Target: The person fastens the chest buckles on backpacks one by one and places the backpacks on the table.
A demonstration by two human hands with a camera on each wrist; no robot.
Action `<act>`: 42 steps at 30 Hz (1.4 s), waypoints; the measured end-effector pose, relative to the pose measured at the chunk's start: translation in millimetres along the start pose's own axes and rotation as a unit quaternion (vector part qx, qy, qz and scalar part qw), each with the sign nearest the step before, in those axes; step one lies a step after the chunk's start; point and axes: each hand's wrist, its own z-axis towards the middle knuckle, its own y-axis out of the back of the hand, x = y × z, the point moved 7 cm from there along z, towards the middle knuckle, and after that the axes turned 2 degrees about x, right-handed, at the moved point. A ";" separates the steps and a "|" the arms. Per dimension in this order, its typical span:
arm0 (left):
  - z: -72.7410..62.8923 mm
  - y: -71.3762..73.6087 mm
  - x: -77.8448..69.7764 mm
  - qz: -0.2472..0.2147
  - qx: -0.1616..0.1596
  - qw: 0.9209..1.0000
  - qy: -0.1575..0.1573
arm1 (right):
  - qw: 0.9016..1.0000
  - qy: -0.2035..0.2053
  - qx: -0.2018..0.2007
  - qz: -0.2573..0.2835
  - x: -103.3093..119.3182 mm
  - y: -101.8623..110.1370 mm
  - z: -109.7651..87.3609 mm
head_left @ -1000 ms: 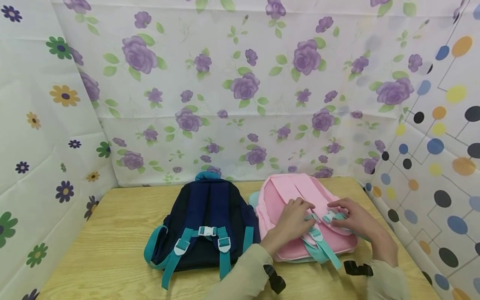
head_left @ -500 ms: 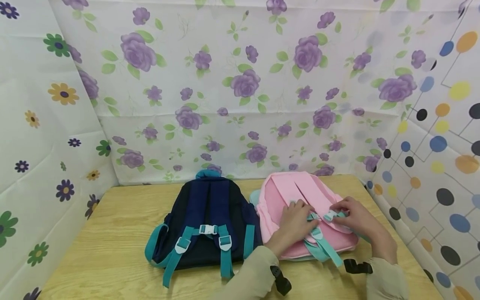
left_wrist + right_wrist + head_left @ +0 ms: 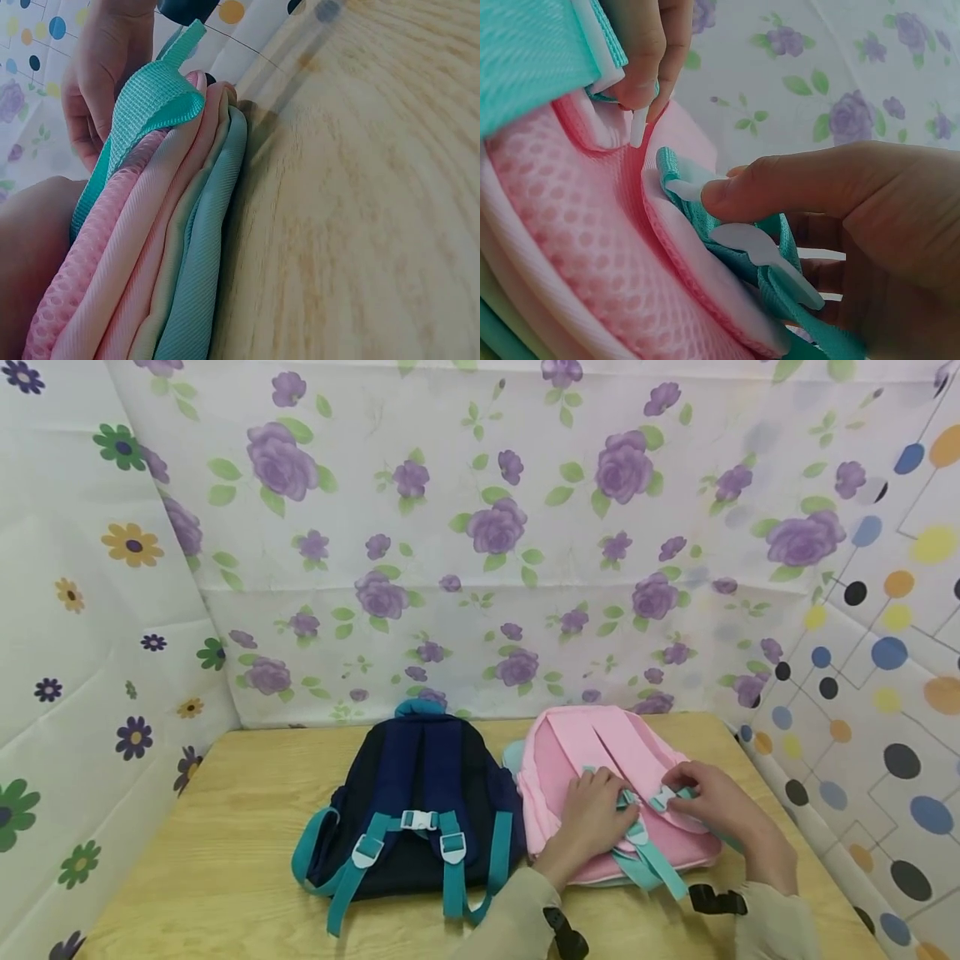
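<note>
A pink backpack with teal webbing lies straps-up on the table. My left hand pinches one white buckle half on a teal chest strap, its fingers over the left shoulder strap. Across from it, my right hand holds the other white buckle half between thumb and fingers, as the right wrist view shows. The two halves are apart. A white strap adjuster hangs under my right hand. The left wrist view mostly shows the bag's layered side and a loose teal strap end.
A navy backpack with teal straps lies directly left, its white chest buckle fastened. Both bags rest on a wooden table. Patterned cloth walls stand at the back and both sides.
My right fingers have closed in tighter around their buckle half. My left hand stays over the left strap with only a slight shift. The navy backpack stays in place.
</note>
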 end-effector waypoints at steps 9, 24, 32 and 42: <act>-1.7 1.1 4.4 -0.062 -0.014 0.998 0.010 | 0.999 0.024 0.004 -0.027 15.6 -2.3 3.1; -1.9 3.1 8.8 -0.112 -0.025 0.993 0.027 | 0.997 0.041 0.057 0.037 16.1 -16.5 3.5; -3.1 13.6 10.5 -0.105 -0.023 0.994 0.024 | 0.996 0.049 0.051 0.060 14.5 -15.3 3.1; -10.0 34.9 16.3 -0.144 -0.014 0.989 0.032 | 0.995 0.062 0.036 0.071 24.2 -12.1 4.4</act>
